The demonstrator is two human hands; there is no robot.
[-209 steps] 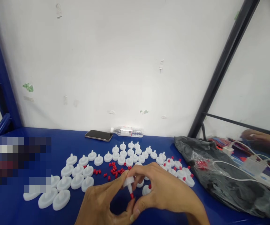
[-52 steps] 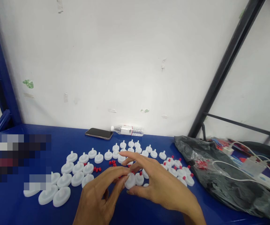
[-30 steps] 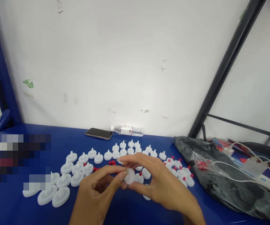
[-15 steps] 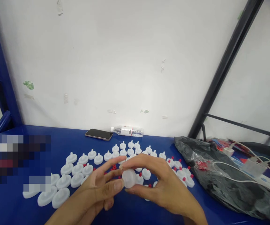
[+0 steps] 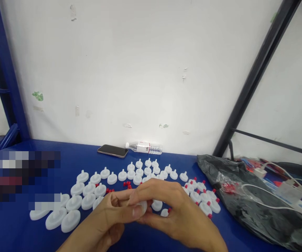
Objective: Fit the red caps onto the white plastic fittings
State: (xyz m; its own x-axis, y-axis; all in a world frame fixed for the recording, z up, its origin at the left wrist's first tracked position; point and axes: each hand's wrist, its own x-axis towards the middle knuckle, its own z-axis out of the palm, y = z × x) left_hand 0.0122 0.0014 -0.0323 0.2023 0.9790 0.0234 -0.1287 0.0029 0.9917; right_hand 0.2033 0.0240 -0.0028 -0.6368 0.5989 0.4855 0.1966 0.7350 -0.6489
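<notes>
Between my two hands is a round white plastic cap with a flat face (image 5: 142, 207), mostly covered by fingers. My left hand (image 5: 114, 213) presses its thumb against the cap's face, its fingers curled behind. My right hand (image 5: 172, 210) arches over from the right, thumb below and fingers above, gripping the same cap. Whether a red tip sits on its far side is hidden. Behind the hands stand several white nozzle caps (image 5: 89, 189) without red tips. Small red tips (image 5: 127, 184) lie loose among them. To the right are white caps with red tips (image 5: 205, 208).
A phone (image 5: 112, 151) and a clear plastic bottle (image 5: 145, 147) lie along the wall. A black plastic bag (image 5: 235, 196) covers the right side, with a small clear bag of red pieces (image 5: 229, 188), white cables and a power strip (image 5: 295, 199). A blurred patch hides the left side.
The cap has turned between my hands, and the fingers now cover more of it. My left fingers have closed in around it. The view has shifted slightly.
</notes>
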